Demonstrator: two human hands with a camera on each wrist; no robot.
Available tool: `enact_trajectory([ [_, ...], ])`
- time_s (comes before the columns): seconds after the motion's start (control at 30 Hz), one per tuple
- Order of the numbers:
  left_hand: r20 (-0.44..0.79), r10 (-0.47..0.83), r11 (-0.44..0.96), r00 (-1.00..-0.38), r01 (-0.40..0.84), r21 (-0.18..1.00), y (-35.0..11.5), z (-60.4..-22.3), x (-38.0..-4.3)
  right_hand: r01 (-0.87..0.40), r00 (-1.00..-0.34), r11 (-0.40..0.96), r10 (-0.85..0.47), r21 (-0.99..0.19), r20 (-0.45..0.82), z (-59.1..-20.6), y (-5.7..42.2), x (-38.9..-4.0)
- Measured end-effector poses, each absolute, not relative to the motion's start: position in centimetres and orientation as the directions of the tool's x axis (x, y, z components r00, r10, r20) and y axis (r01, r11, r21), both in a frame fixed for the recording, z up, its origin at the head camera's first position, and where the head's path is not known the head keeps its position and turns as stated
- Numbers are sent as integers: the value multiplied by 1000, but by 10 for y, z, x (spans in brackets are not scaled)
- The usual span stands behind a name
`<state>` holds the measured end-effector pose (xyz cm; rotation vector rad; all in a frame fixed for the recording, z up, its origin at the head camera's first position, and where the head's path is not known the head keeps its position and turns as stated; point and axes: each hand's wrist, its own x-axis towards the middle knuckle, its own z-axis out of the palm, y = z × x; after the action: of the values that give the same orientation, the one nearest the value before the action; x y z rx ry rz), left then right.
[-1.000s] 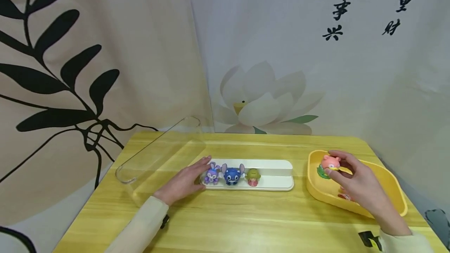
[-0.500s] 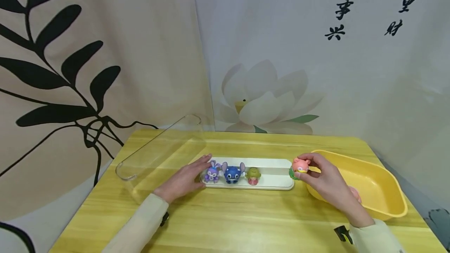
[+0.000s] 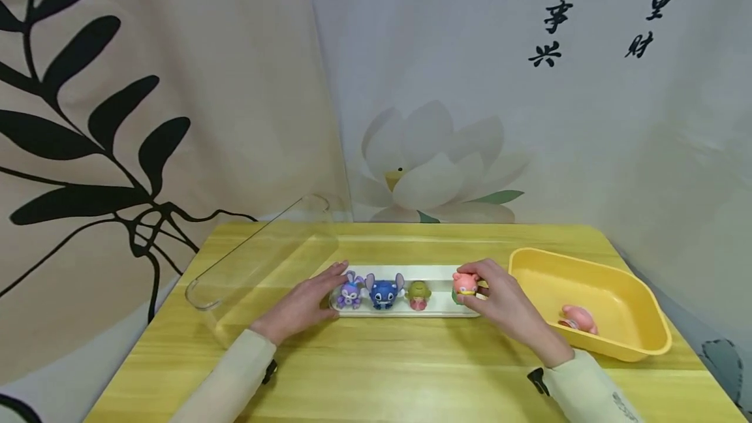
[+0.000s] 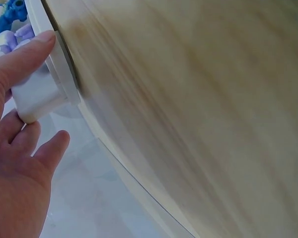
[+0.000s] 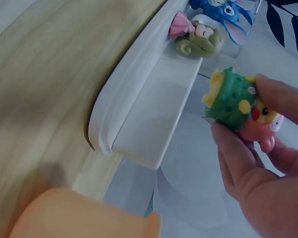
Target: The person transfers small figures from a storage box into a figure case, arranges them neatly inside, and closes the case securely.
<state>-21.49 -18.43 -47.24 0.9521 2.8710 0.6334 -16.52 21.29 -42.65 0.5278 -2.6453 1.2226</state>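
Note:
In the head view, my right hand [image 3: 508, 305] pinches a pink-headed figurine [image 3: 466, 283] with a green base over the right part of a white stepped display stand [image 3: 442, 306]. The right wrist view shows this figurine tilted and apart from the stand, its green spotted base [image 5: 233, 99] toward the stand. My left hand [image 3: 301, 309] grips the stand's left end, thumb along the front edge and fingers behind. Along the stand's lower step are a purple rabbit figurine [image 3: 350, 290], a blue big-eared figurine [image 3: 384, 292] and a green-haired figurine [image 3: 418, 295] with a pink dress.
A yellow tray [image 3: 640, 292] stands at the right, with another pink figurine [image 3: 578, 319] lying in it. Behind my left hand, a clear plastic cover [image 3: 258, 260] rests at the table's left side. A printed curtain [image 3: 435, 83] hangs behind the wooden table [image 3: 399, 371].
My right hand has carried the pink-headed figurine leftward from the yellow tray to the stand's right part. My left hand has stayed at the stand's left end.

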Motion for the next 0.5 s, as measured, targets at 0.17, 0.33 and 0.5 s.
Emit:
enact_trajectory([
  [0.17,67,584,729,-809,559,394,-187,-473,-213,-415,-909,638,-268,-649,318,-434,203,-168],
  [0.33,74,585,731,-808,565,383,-187,-474,-212,-397,-917,679,-262,-618,301,-438,197,-170],
  [0.5,74,581,730,-810,560,392,-185,-473,-213,-417,-907,708,-279,-570,316,-442,195,-174],
])
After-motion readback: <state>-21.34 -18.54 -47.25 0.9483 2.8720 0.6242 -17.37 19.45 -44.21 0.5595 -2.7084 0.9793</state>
